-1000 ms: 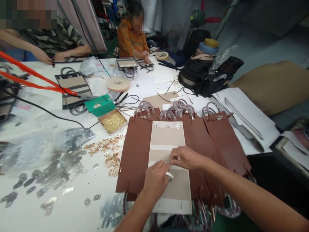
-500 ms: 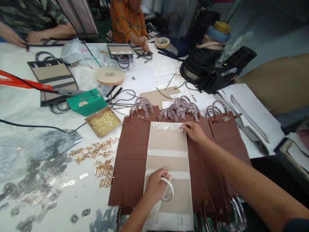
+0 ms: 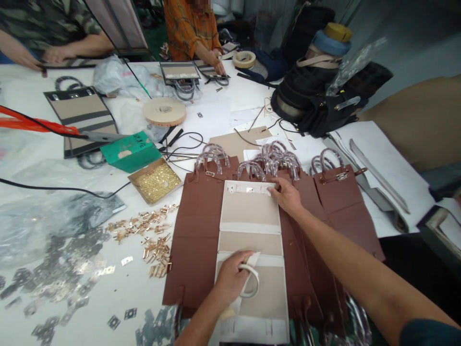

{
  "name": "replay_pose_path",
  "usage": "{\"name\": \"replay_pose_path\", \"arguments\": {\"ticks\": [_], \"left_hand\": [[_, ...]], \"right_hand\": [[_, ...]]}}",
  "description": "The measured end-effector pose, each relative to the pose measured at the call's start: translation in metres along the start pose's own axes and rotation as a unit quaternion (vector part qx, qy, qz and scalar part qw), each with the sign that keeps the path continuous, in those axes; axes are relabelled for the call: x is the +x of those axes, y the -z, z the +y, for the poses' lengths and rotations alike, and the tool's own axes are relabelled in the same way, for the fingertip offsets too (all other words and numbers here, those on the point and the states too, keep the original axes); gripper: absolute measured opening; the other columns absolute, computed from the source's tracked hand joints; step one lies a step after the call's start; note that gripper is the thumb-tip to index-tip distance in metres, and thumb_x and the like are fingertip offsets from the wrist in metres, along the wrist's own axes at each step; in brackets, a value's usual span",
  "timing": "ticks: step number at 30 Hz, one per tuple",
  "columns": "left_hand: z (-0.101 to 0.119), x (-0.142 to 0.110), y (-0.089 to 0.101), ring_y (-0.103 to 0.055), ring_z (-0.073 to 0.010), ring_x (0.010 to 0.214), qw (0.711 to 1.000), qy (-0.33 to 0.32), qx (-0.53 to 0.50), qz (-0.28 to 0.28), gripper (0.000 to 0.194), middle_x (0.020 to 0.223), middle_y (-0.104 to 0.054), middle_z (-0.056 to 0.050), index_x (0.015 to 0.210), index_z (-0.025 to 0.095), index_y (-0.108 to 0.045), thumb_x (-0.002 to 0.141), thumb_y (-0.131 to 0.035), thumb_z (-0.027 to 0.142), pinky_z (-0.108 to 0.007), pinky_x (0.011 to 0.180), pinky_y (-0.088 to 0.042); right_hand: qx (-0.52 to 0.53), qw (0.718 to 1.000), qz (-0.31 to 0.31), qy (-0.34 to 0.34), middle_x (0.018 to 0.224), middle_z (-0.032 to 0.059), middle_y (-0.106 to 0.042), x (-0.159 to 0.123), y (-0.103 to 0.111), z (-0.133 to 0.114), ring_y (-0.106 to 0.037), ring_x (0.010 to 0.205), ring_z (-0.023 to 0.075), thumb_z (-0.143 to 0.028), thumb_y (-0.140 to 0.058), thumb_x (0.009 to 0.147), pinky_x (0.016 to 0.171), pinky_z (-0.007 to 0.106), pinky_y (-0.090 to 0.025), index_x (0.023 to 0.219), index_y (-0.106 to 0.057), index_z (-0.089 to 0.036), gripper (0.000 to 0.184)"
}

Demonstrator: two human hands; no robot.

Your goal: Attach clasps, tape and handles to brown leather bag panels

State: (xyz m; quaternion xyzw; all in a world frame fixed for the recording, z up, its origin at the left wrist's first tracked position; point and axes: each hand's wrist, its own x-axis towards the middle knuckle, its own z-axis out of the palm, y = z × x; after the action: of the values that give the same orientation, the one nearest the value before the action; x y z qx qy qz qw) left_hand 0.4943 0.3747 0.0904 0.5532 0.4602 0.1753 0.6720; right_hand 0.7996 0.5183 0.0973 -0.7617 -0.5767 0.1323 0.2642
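Observation:
A long beige bag panel (image 3: 250,216) lies unfolded on brown bag pieces (image 3: 196,230), with small metal plates (image 3: 249,190) along its top strip. My left hand (image 3: 230,278) is closed around a white roll of tape (image 3: 256,283) above the panel's lower half, and a loose end of tape sticks out past the fingers. At the panel's top right corner is my right hand (image 3: 289,197), thumb and forefinger pressed together on the strip. Whatever is between those fingertips is too small to make out.
Gold clips (image 3: 156,254) and silver plates (image 3: 68,269) lie scattered at left, beside a box of small brass pieces (image 3: 154,180). Plastic-wrapped handles (image 3: 275,158) stand behind the panel. A black bag (image 3: 309,96) is at back right. Two people work across the table.
My right fingers have shifted slightly at the top right corner, and the small shiny bit at their tips is less visible. The left hand has barely moved with the roll of tape.

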Motion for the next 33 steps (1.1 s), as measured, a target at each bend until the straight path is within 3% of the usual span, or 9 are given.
{"name": "replay_pose_path", "arguments": {"ticks": [4, 8, 11, 13, 15, 20, 26, 29, 33], "left_hand": [[0.005, -0.008, -0.003, -0.062, -0.0238, 0.124, 1.0, -0.01, -0.013, 0.02, 0.048, 0.136, -0.068, -0.006, 0.131, 0.022, -0.07, 0.084, -0.059, 0.025, -0.038, 0.112, -0.043], [0.013, -0.019, -0.005, -0.065, -0.0167, 0.085, 0.999, 0.017, -0.019, 0.044, 0.075, 0.102, -0.073, -0.003, 0.156, 0.019, -0.042, 0.084, -0.062, 0.028, -0.031, 0.083, -0.051], [0.021, -0.023, -0.004, -0.056, -0.0137, 0.07, 0.999, 0.007, 0.001, 0.044, 0.089, 0.078, -0.062, 0.005, 0.161, 0.016, -0.028, 0.082, -0.067, 0.028, -0.026, 0.071, -0.044], [0.027, -0.024, -0.002, -0.054, -0.0139, 0.07, 0.999, 0.0, 0.023, 0.045, 0.081, 0.077, -0.06, 0.005, 0.156, 0.017, -0.039, 0.081, -0.068, 0.028, -0.026, 0.071, -0.042], [0.032, -0.025, -0.001, -0.054, -0.0143, 0.069, 0.998, -0.002, 0.049, 0.047, 0.07, 0.077, -0.06, 0.004, 0.149, 0.018, -0.051, 0.081, -0.067, 0.029, -0.026, 0.07, -0.041], [0.038, -0.028, 0.0, -0.06, -0.0179, 0.074, 0.991, -0.031, 0.118, 0.046, 0.057, 0.082, -0.068, 0.0, 0.138, 0.019, -0.063, 0.082, -0.067, 0.029, -0.028, 0.073, -0.043], [0.041, -0.033, 0.001, -0.069, -0.0225, 0.103, 0.986, -0.085, 0.134, 0.045, 0.035, 0.114, -0.076, -0.006, 0.121, 0.022, -0.073, 0.089, -0.059, 0.023, -0.032, 0.093, -0.047], [0.041, -0.034, 0.004, -0.069, -0.0211, 0.095, 0.97, -0.111, 0.206, 0.059, 0.025, 0.102, -0.076, -0.004, 0.101, 0.023, -0.076, 0.092, -0.052, 0.019, -0.031, 0.087, -0.048], [0.04, -0.039, 0.001, -0.067, -0.0207, 0.086, 0.93, -0.145, 0.325, 0.087, 0.029, 0.089, -0.072, -0.004, 0.093, 0.021, -0.072, 0.08, -0.052, 0.005, -0.029, 0.078, -0.048]], "right_hand": [[0.036, 0.998, 0.035, -0.031, 0.097, 0.0075, -0.074, 0.003, 0.006, -0.013, -0.065, 0.089, 0.0249, -0.045, -0.056, 0.094, 0.083, 0.038, -0.05, 0.104, -0.072, -0.022, 0.03], [0.106, 0.994, 0.014, -0.01, 0.101, 0.0088, -0.074, -0.032, 0.033, -0.044, -0.066, 0.085, 0.0224, -0.049, -0.054, 0.096, 0.081, 0.035, -0.052, 0.115, -0.069, -0.019, 0.038], [0.18, 0.967, -0.179, 0.038, 0.096, 0.0058, -0.073, -0.084, 0.052, -0.072, -0.064, 0.081, 0.0198, -0.049, -0.064, 0.093, 0.076, 0.032, -0.052, 0.111, -0.073, -0.021, 0.034], [0.194, 0.925, -0.318, 0.081, 0.098, 0.0046, -0.073, -0.115, 0.059, -0.087, -0.064, 0.083, 0.0185, -0.043, -0.071, 0.089, 0.075, 0.03, -0.051, 0.105, -0.075, -0.022, 0.027], [0.17, 0.905, -0.374, 0.114, 0.094, 0.003, -0.072, -0.137, 0.061, -0.096, -0.064, 0.08, 0.0169, -0.034, -0.074, 0.088, 0.074, 0.029, -0.049, 0.097, -0.077, -0.022, 0.016], [0.033, 0.917, -0.36, 0.168, 0.083, -0.0011, -0.071, -0.149, 0.054, -0.1, -0.061, 0.073, 0.0152, -0.022, -0.073, 0.087, 0.067, 0.026, -0.041, 0.111, -0.077, -0.028, 0.025], [-0.075, 0.896, -0.337, 0.278, 0.087, 0.0031, -0.072, -0.147, 0.056, -0.105, -0.064, 0.08, 0.0192, -0.03, -0.067, 0.093, 0.071, 0.03, -0.04, 0.088, -0.076, -0.024, 0.012], [-0.108, 0.884, -0.328, 0.315, 0.083, 0.0031, -0.07, -0.15, 0.054, -0.113, -0.063, 0.08, 0.0192, -0.031, -0.065, 0.093, 0.074, 0.032, -0.039, 0.084, -0.072, -0.024, 0.014], [-0.139, 0.886, -0.303, 0.322, 0.08, 0.0039, -0.068, -0.142, 0.044, -0.11, -0.061, 0.078, 0.0188, -0.025, -0.064, 0.09, 0.075, 0.033, -0.038, 0.076, -0.068, -0.021, 0.015]]}}
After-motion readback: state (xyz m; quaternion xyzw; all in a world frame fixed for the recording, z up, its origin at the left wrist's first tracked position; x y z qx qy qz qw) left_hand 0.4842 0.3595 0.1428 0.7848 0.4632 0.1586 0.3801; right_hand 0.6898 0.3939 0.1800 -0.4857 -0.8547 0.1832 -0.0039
